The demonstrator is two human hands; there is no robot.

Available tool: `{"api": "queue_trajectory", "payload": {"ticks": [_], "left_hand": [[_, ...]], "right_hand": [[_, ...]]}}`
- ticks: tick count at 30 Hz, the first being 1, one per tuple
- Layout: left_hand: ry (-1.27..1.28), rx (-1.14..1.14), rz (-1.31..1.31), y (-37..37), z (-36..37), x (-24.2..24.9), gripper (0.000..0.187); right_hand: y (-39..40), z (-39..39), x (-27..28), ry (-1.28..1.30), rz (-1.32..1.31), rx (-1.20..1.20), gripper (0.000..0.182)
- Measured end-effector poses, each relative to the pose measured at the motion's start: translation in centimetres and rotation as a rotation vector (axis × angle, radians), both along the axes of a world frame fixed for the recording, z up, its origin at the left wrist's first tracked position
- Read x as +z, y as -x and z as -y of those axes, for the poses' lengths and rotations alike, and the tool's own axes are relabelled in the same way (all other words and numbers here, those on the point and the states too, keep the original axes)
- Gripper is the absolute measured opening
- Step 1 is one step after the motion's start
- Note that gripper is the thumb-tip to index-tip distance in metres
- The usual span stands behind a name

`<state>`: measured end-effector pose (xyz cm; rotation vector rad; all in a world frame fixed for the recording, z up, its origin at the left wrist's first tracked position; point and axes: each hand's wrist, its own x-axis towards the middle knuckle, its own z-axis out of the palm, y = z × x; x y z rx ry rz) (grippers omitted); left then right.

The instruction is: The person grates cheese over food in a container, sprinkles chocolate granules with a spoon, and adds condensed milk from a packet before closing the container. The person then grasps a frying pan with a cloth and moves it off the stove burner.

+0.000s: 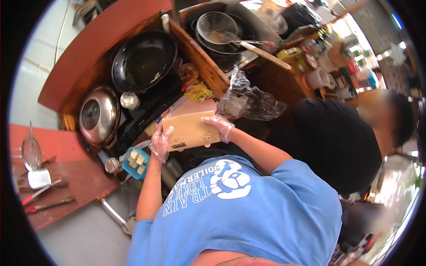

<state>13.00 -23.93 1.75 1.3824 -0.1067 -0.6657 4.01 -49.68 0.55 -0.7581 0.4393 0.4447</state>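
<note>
A light brown cardboard box [190, 128], closed, with handwriting in dark marker on its top, is held level in front of my body. My left hand [161, 141], in a clear plastic glove, grips one short side with the thumb on top. On the opposite side, my right hand [220, 126], gloved the same way, holds it too. The fingers beneath the box are hidden. Just beyond it lie a yellow packet [198, 93] and a crumpled clear plastic bag [248, 99]. Beside my left wrist is a blue container [136, 162] with pale blocks in it.
A black wok [144, 62] and a lidded metal pan [100, 116] stand behind a wooden partition [195, 51]. A strainer [217, 27] rests over another pan. Utensils lie on the red surface [66, 186] at left. A person in black [337, 142] is close at right.
</note>
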Motion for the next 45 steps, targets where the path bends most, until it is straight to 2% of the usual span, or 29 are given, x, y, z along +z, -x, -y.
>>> {"api": "queue_trajectory", "payload": {"ticks": [2, 5, 6, 9, 12, 14, 16, 18, 20, 23, 27, 30, 36, 38, 40, 41, 42, 44, 45], "left_hand": [[0.054, -0.054, 0.006, 0.3, 1.9, 4.2, 0.050], [0.154, -0.153, 0.123, -0.1, 4.7, 9.1, 0.055], [0.359, -0.115, 0.013, 0.3, 6.5, 10.2, 0.056], [0.352, -0.279, -0.050, -0.9, 7.2, 12.0, 0.059], [0.208, -0.174, 0.049, -1.2, 8.9, 12.8, 0.055], [0.201, -0.176, -0.004, -2.1, 8.7, 12.3, 0.053], [0.173, -0.165, -0.018, -2.4, 8.7, 12.2, 0.052], [0.116, -0.108, -0.009, -2.9, 8.6, 11.6, 0.049], [0.101, -0.068, -0.018, -3.2, 8.6, 10.9, 0.048], [0.063, 0.052, -0.049, -3.2, 8.5, 9.7, 0.044], [0.009, 0.170, -0.134, -2.2, 8.2, 8.0, 0.041], [-0.072, 0.223, -0.154, -0.8, 7.7, 6.6, 0.040], [-0.172, 0.231, -0.198, 1.3, 6.2, 4.0, 0.041], [-0.183, 0.243, -0.213, 1.4, 5.9, 3.7, 0.042], [-0.234, 0.258, -0.231, 1.5, 6.0, 3.3, 0.042], [-0.210, 0.245, -0.242, 1.4, 6.0, 3.1, 0.041], [-0.188, 0.241, -0.240, 1.2, 6.1, 2.7, 0.041], [-0.261, 0.226, -0.217, 1.2, 6.3, 2.5, 0.041], [-0.272, 0.235, -0.205, 1.2, 6.6, 2.6, 0.040]], "right_hand": [[1.2, 1.3, 1.2, 0.003, 0.031, -0.082, 0.045], [2.6, 3.8, 6.5, -0.008, 0.094, -0.238, 0.045], [3.1, 4.7, 8.0, -0.039, 0.097, -0.329, 0.045], [4.1, 8.2, 12.9, -0.076, 0.220, -0.576, 0.047], [4.4, 13.1, 17.0, -0.003, 0.344, -0.869, 0.050], [3.9, 17.8, 17.4, -0.037, 0.537, -1.005, 0.050], [2.1, 22.1, 18.0, -0.072, 0.639, -1.301, 0.049], [0.2, 28.3, 16.0, -0.027, 0.717, -1.404, 0.045], [-2.3, 34.4, 13.5, 0.138, 0.754, -1.732, 0.044], [-5.3, 44.2, 7.0, 0.042, 0.730, -1.979, 0.045], [-6.7, 54.8, -1.0, -0.302, 0.700, -2.071, 0.047], [-6.4, 57.3, -2.1, -0.408, 0.648, -2.041, 0.046], [-7.9, 61.1, -5.4, -0.252, 0.496, -2.156, 0.044], [-8.2, 62.5, -7.3, -0.307, 0.574, -2.114, 0.044], [-8.6, 65.0, -11.4, -0.116, 0.720, -2.049, 0.047], [-8.6, 62.7, -8.4, -0.142, 0.654, -2.085, 0.050], [-8.5, 63.4, -8.6, -0.235, 0.669, -2.103, 0.052], [-8.5, 63.7, -8.7, -0.224, 0.702, -2.026, 0.050], [-8.3, 63.6, -8.4, -0.241, 0.588, -2.001, 0.050]]}}
